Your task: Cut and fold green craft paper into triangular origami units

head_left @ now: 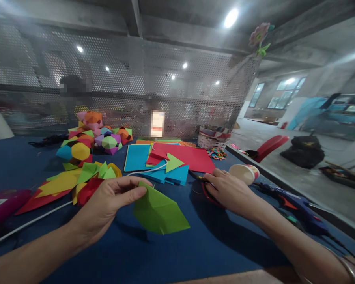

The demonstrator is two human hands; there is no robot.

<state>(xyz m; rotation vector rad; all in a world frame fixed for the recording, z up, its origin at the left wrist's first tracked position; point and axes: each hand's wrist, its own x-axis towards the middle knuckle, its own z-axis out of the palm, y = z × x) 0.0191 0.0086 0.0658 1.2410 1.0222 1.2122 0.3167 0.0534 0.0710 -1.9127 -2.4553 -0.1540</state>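
Observation:
My left hand [112,201] pinches a corner of a folded green paper piece [162,213] between thumb and fingertips, holding it just above the blue table. To the right, my right hand [225,189] reaches down over a dark red object [210,196], its fingers curled around the top. Most of that object is hidden under the hand, and whether it is gripped is unclear. Red sheets [186,156] and blue sheets [139,156] lie beyond the hands, with a small green triangle [174,162] on top.
Folded paper balls [109,142] and loose yellow paper pieces [59,183] lie at left, near a purple device [8,203]. A paper cup [244,173], a glue gun [296,207] and a woven basket [214,137] stand or lie at right. A white cable [32,224] crosses the table.

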